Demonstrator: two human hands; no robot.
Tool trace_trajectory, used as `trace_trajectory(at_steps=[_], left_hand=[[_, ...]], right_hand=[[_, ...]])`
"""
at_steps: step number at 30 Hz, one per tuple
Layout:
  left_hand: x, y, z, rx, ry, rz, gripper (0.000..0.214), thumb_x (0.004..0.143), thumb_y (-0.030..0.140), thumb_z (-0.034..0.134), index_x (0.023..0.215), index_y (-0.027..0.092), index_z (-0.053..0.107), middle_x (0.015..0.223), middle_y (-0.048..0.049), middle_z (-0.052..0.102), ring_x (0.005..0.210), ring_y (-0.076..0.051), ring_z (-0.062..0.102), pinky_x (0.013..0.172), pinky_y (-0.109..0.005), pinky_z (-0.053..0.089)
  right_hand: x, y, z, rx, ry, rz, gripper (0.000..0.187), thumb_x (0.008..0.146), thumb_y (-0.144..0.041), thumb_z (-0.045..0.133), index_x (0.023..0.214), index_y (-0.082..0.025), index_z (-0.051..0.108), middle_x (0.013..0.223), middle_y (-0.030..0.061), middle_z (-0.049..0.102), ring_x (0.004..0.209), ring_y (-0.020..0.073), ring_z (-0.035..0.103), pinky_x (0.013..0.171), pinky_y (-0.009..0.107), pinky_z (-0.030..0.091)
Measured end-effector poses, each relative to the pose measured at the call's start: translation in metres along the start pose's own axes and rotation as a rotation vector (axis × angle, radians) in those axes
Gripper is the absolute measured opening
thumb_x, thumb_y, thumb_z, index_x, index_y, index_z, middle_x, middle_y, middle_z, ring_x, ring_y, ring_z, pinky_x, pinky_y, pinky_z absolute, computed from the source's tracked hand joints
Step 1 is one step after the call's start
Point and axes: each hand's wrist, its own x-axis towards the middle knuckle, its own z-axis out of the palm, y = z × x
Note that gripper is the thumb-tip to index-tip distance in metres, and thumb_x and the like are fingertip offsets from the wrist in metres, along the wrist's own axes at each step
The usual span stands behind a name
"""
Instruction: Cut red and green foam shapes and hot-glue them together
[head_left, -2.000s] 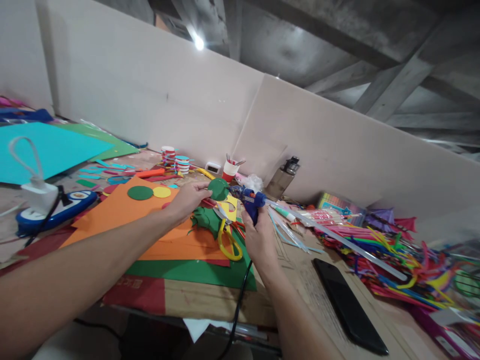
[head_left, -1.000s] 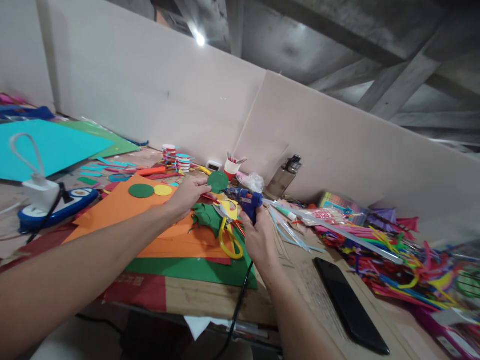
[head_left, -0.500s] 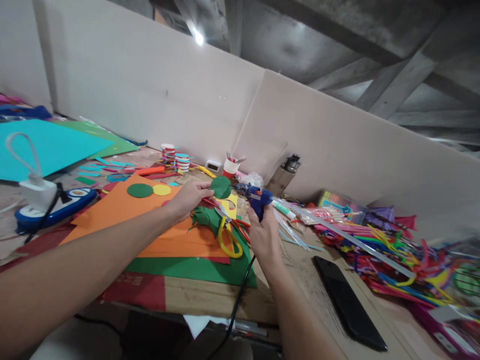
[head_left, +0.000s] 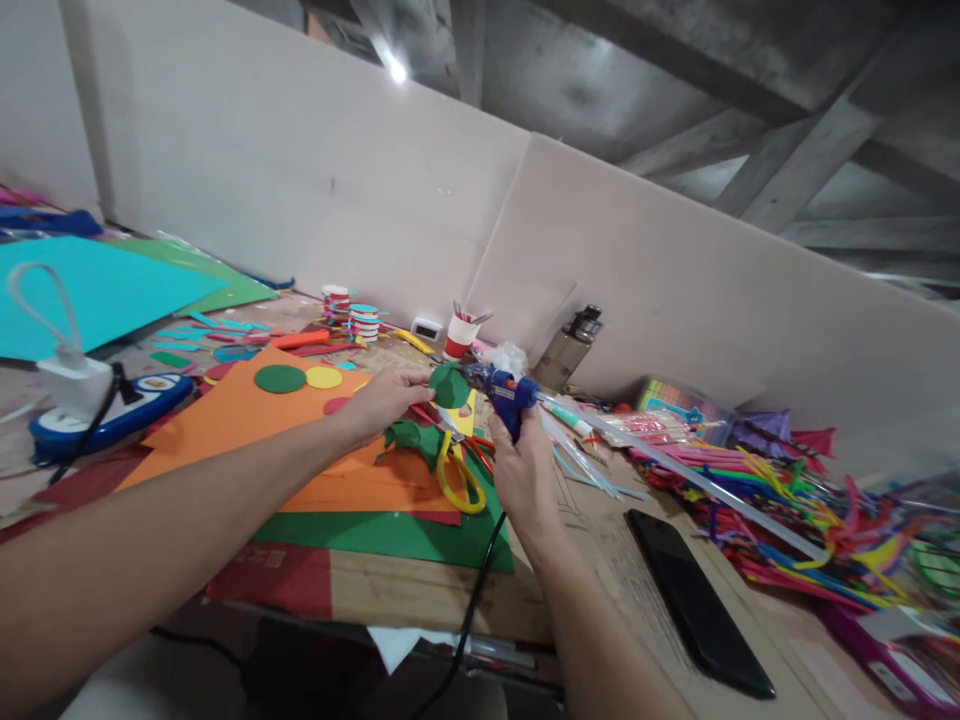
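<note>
Between the fingertips of my left hand (head_left: 391, 402) is a green paper circle (head_left: 451, 386), held up over the table. My right hand (head_left: 527, 470) is wrapped round the handle of a blue hot glue gun (head_left: 512, 395), its nozzle at the right edge of the circle. Whether the nozzle touches the paper I cannot tell. A long clear glue stick (head_left: 675, 462) sticks out of the gun's back. Below the hands lie yellow-handled scissors (head_left: 459, 482) and a cut green scrap (head_left: 412, 440) on orange sheets (head_left: 322, 480). Another green circle (head_left: 280, 379) and a yellow circle (head_left: 324, 377) lie on the orange.
A black phone (head_left: 697, 600) lies at the right, beside a pile of colourful pipe cleaners (head_left: 787, 520). Behind stand a cup (head_left: 460, 336) of tools and a grey bottle (head_left: 568, 350). A blue-and-white power strip (head_left: 112, 415) is at left. The gun's black cord (head_left: 480, 600) hangs over the table edge.
The green circle has shifted slightly right and down in my left hand. The glue gun has come slightly left, so nozzle and circle are closer together.
</note>
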Motion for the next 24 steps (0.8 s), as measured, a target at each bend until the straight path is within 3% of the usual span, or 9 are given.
trace_trajectory(at_steps=[14,24], left_hand=[[0.0033,0.0023,-0.0032,-0.014,0.037,0.050,0.021,0.071,0.014,0.060,0.087,0.015,0.073,0.072,-0.0043,0.071,0.061,-0.015,0.067,0.054,-0.021,0.049],[0.0027,0.0008,-0.0010,-0.039,0.032,0.013,0.024,0.071,0.014,0.061,0.092,0.015,0.073,0.068,-0.0031,0.070,0.059,-0.015,0.066,0.056,-0.023,0.051]], right_hand=[[-0.0038,0.0003,0.0052,-0.056,-0.118,-0.026,0.034,0.088,-0.032,0.051,0.117,-0.019,0.060,0.109,0.0105,0.068,0.096,0.0268,0.062,0.084,0.040,0.047],[-0.0009,-0.0003,-0.0007,-0.037,0.005,0.043,0.035,0.088,-0.036,0.053,0.117,-0.018,0.060,0.106,0.0108,0.069,0.095,0.0268,0.062,0.084,0.039,0.045]])
